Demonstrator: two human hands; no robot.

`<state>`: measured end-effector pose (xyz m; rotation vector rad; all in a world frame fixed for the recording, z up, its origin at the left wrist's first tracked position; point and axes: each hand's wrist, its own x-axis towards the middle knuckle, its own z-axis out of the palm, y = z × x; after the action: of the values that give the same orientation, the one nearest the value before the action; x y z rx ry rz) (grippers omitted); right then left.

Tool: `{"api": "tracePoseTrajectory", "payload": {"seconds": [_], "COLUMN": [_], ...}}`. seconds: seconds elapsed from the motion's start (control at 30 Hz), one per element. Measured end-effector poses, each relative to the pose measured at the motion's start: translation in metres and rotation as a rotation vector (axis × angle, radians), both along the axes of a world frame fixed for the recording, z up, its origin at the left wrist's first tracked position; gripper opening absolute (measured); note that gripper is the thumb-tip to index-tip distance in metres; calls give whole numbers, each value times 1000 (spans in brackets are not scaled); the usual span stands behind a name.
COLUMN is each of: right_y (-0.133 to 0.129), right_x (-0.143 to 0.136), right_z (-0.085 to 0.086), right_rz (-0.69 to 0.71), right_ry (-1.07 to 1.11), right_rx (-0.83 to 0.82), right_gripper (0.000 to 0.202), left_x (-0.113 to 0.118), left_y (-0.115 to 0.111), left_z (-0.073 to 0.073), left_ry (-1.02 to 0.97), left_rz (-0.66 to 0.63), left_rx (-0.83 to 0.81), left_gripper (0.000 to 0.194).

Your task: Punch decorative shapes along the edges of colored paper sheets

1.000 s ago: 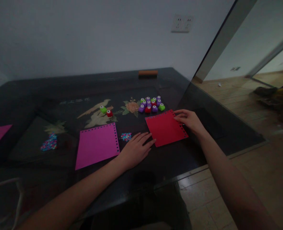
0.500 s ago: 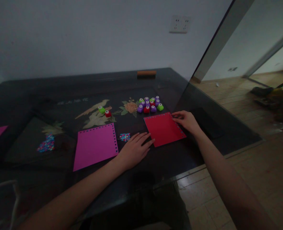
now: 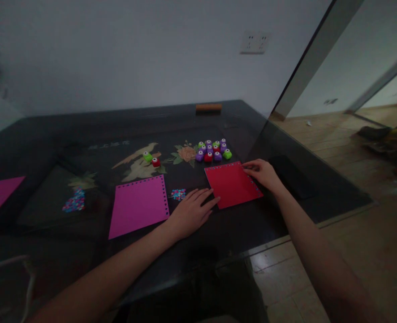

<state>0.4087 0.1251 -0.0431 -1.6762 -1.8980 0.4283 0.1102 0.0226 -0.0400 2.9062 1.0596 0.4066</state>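
Observation:
A red sheet (image 3: 232, 186) with small holes along its top and right edges lies on the dark table. My left hand (image 3: 192, 213) rests flat with fingers apart, its fingertips at the sheet's left edge. At the upper right corner my right hand (image 3: 261, 172) touches the sheet; thumb and fingers are bent, and whether they pinch it is too dim to tell. Left of my left hand is a pink sheet (image 3: 140, 205), holed along its top and right edges. A small pile of colourful bits (image 3: 178, 194) lies between the two sheets.
Several purple, green and red punches (image 3: 209, 151) stand behind the red sheet. A green punch (image 3: 147, 156) and a red punch (image 3: 156, 162) sit behind the pink one. Further left are more bits (image 3: 75, 201) and another pink sheet (image 3: 0, 195). A brown roll (image 3: 208, 108) lies near the wall.
The whole view has shifted slightly, so the table items appear a little further right and lower. Both hands remain at the red sheet's edges.

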Motion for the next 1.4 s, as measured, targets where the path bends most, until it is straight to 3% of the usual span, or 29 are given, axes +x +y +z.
{"api": "tracePoseTrajectory", "payload": {"seconds": [0.2, 0.3, 0.43, 0.6, 0.73, 0.9, 1.0, 1.1, 1.27, 1.4], "right_y": [0, 0, -2, -9, -14, -18, -18, -14, -5, -3], "right_x": [4, 4, 2, -17, -53, -134, -189, -232, -261, -261], "right_z": [-2, -2, 2, 23, 49, 67, 62, 50, 26, 15], "right_rz": [-51, -86, -102, -58, 88, 399, 570, 642, 688, 712], "right_ry": [121, 203, 263, 258, 197, 157, 37, -155, -333, -361], "right_rx": [1, -4, -28, -6, 52, 43, 12, 10, 71, 117], "right_gripper": [29, 30, 34, 31, 22, 16, 18, 25, 55, 55], "left_x": [-5, -24, -83, -173, -210, -214, -213, -214, -216, -215], "left_y": [-2, 0, 11, 24, 26, 27, 27, 27, 24, 24], "left_z": [23, 39, 45, 28, 16, 8, 6, 7, 6, 2], "left_ry": [-33, -80, -136, -224, -357, -391, -371, -315, -227, -109], "left_rz": [16, 71, 215, 512, 644, 684, 663, 592, 586, 617], "left_rx": [54, 79, 86, 35, -18, -84, -76, -100, -182, -184], "left_gripper": [45, 39, 35, 30, 29, 33, 33, 34, 65, 75]}}
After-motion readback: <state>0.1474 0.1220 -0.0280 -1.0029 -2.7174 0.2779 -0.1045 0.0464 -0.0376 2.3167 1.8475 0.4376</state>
